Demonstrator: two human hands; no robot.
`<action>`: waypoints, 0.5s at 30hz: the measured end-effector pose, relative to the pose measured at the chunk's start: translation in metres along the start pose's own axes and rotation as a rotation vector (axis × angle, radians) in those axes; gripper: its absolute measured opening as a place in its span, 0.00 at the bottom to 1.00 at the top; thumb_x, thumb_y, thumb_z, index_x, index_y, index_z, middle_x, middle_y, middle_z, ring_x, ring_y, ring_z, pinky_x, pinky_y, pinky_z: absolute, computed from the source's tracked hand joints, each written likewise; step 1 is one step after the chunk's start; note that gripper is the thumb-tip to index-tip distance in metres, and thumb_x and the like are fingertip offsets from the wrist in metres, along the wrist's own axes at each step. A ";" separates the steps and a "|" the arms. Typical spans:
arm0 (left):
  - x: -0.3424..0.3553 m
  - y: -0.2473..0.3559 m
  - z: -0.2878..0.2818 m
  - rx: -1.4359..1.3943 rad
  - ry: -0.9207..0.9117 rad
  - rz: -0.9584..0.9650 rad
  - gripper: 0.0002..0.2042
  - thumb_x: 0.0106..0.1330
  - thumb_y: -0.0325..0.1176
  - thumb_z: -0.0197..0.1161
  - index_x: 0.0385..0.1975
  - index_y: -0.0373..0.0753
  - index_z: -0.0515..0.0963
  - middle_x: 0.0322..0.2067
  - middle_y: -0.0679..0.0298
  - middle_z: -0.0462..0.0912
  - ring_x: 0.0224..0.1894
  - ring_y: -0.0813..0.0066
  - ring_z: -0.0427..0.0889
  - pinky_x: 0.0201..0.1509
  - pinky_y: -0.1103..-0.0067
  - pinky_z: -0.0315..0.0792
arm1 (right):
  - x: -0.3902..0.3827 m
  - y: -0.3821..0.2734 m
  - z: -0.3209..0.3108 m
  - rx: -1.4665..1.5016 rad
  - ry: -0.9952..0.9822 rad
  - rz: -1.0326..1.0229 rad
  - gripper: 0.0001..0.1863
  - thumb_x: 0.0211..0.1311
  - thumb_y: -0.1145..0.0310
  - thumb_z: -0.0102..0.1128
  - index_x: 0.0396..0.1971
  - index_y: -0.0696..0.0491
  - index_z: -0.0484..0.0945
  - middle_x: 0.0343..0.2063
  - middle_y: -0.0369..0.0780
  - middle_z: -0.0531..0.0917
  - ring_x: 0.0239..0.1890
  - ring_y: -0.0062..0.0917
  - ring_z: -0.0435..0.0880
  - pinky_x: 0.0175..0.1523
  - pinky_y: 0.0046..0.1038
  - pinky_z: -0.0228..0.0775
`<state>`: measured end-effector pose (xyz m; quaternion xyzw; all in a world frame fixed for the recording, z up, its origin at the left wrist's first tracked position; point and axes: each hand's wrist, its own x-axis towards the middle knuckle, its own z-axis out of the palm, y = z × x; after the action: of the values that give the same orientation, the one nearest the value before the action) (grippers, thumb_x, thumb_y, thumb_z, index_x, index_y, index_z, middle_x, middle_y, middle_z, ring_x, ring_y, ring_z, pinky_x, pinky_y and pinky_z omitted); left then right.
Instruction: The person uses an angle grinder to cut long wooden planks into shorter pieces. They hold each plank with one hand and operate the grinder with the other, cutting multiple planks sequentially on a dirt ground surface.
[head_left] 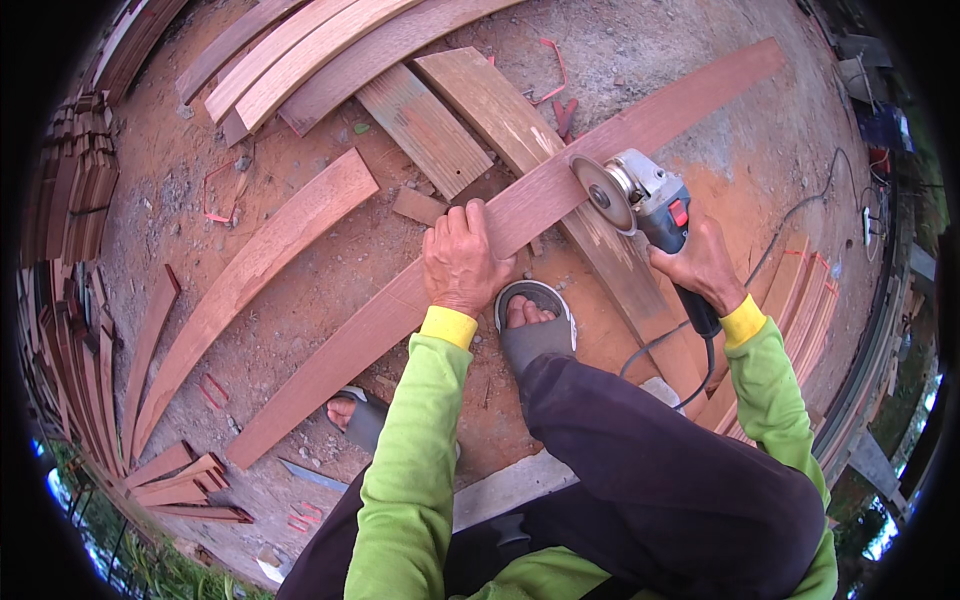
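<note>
A long reddish-brown plank (345,362) lies diagonally before me, from lower left to upper right. My left hand (463,262) is closed over it near its middle, fingers curled at its far edge. In my right hand (706,266) is a grey and black angle grinder (662,205) with a red switch. Its round disc (602,195) stands on edge at the plank, to the right of my left hand; I cannot tell whether it cuts into the wood. Under the plank runs a thicker timber beam (630,265).
Curved boards (320,50) lie at the top left, near a short grooved board (425,130). Another curved board (260,270) rests on the dirt at left. Stacked planks (800,300) stand at right, beside the grinder's cable (780,230). My sandalled foot (535,320) is close below the plank.
</note>
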<state>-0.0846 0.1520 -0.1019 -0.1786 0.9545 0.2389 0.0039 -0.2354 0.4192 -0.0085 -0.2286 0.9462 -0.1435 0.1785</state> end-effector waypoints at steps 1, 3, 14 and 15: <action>0.000 0.000 0.000 0.002 -0.001 -0.003 0.38 0.36 0.42 0.81 0.52 0.40 0.72 0.39 0.58 0.76 0.44 0.58 0.79 0.47 0.66 0.72 | 0.000 -0.001 -0.001 0.000 -0.024 0.034 0.30 0.42 0.64 0.74 0.42 0.68 0.71 0.29 0.56 0.82 0.32 0.47 0.86 0.40 0.39 0.77; 0.000 0.000 0.000 0.002 -0.003 -0.002 0.39 0.35 0.42 0.81 0.52 0.40 0.72 0.39 0.58 0.76 0.44 0.58 0.79 0.47 0.66 0.72 | 0.000 0.000 -0.001 0.002 -0.021 0.029 0.30 0.42 0.64 0.74 0.41 0.68 0.71 0.28 0.56 0.82 0.32 0.48 0.86 0.40 0.40 0.77; 0.000 0.000 0.000 0.006 -0.005 0.005 0.38 0.36 0.42 0.81 0.52 0.40 0.72 0.39 0.58 0.76 0.44 0.58 0.79 0.47 0.66 0.72 | 0.001 0.001 0.001 -0.004 0.023 -0.032 0.29 0.41 0.62 0.74 0.37 0.68 0.71 0.23 0.58 0.81 0.28 0.54 0.85 0.35 0.43 0.77; 0.000 -0.001 0.000 0.008 -0.004 0.006 0.38 0.36 0.42 0.80 0.52 0.40 0.72 0.39 0.58 0.76 0.44 0.58 0.79 0.47 0.66 0.72 | 0.001 0.000 0.001 -0.008 0.004 -0.005 0.29 0.41 0.63 0.74 0.39 0.68 0.71 0.25 0.57 0.82 0.30 0.50 0.85 0.37 0.42 0.77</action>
<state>-0.0845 0.1515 -0.1023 -0.1754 0.9559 0.2357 0.0060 -0.2365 0.4186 -0.0095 -0.2312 0.9465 -0.1407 0.1756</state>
